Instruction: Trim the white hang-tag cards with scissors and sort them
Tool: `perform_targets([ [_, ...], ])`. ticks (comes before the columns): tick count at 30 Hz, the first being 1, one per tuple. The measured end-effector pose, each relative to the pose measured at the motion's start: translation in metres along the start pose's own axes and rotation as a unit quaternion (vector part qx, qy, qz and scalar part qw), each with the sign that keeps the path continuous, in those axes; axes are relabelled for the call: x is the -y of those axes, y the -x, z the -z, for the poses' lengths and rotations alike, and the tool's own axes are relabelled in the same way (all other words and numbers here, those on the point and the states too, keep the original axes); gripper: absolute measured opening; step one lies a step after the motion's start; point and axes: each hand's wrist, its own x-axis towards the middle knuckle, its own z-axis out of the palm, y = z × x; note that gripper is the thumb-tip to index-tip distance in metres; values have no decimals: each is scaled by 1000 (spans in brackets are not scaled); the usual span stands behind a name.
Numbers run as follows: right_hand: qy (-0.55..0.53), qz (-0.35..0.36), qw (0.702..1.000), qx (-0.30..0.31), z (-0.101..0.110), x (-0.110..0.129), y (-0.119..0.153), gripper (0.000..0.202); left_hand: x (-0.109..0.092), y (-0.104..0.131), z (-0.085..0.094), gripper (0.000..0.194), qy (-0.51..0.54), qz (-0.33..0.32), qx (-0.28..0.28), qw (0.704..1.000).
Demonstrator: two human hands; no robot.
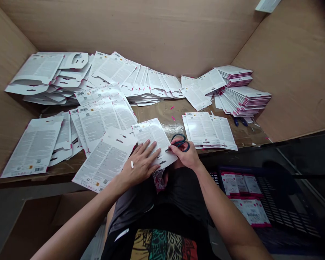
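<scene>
So the white, flat printed cardboard packet with a slotted hang tab [151, 131] is at the near edge of the table, right in front of the person, tab end toward the lap. The bare left hand [142, 159] lies flat on it, fingers spread, gripping nothing, with a little white scrap [132, 164] sitting on its back. The bare right hand [186, 153] is curled around a small pair of scissors with dark blue-green loop handles [182, 142], tips pointing left over the packet's right side. Can't tell if the blades actually touch the card.

Just left of that there's another white packet [103, 160], set at a slant and poking past the table edge, with loads more overlapping behind it. To the right sits a small fanned group of white packets [203, 128]. Further back, a long row of white packets [143, 81] runs along the brown cardboard wall [151, 29], and pink-edged stacks [243, 97] fill the right corner. A couple of bright pink scraps [173, 118] lie on the shiny brown tabletop [148, 112]. Down on the right, a dark blue slatted plastic basket [292, 206] holds pink-and-white packs [250, 211].
</scene>
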Motion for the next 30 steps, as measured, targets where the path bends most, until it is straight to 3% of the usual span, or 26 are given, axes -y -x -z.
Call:
perform_targets([
  [3, 0, 1, 1000, -7, -1, 1, 0, 26, -5, 5, 3, 55, 24, -16, -44, 999],
  [5, -2, 0, 1000, -12, -1, 0, 1, 26, -12, 13, 10, 49, 29, 11, -96, 995],
  [7, -4, -2, 1000, -13, -2, -1, 2, 25, -17, 27, 19, 55, -10, 117, -129, 985],
  [10, -18, -8, 1000, -20, -3, -2, 4, 26, -14, 54, 33, 79, -98, 264, -82, 956],
  [12, -27, -12, 999, -28, -4, -2, 5, 26, -6, 75, 45, 73, -113, 252, -27, 961],
  [14, -27, -14, 999, -33, -5, -1, 4, 27, 2, 94, 65, 70, -103, 207, -13, 973],
  [17, -37, -29, 998, -33, -7, -1, 4, 30, 11, 108, 110, 71, -98, 156, -87, 979],
  [19, -55, -41, 997, -39, -9, -2, 3, 32, 20, 95, 142, 67, -117, 105, -154, 975],
  [21, -66, -42, 996, -46, -10, -2, 3, 33, 36, 63, 166, 61, -129, 24, -187, 974],
  [23, -63, -34, 996, -50, -10, -2, 3, 33, 56, 16, 176, 51, -122, -41, -175, 976],
  [24, -60, -30, 997, -48, -10, -2, 2, 33, 65, -8, 176, 50, -122, -36, -168, 977],
  [27, -61, -30, 997, -43, -11, 1, 2, 34, 71, -62, 149, 51, -120, 31, -141, 982],
  [30, -68, -37, 996, -44, -11, 4, 3, 35, 48, -66, 93, 43, -7, -13, -59, 998],
])
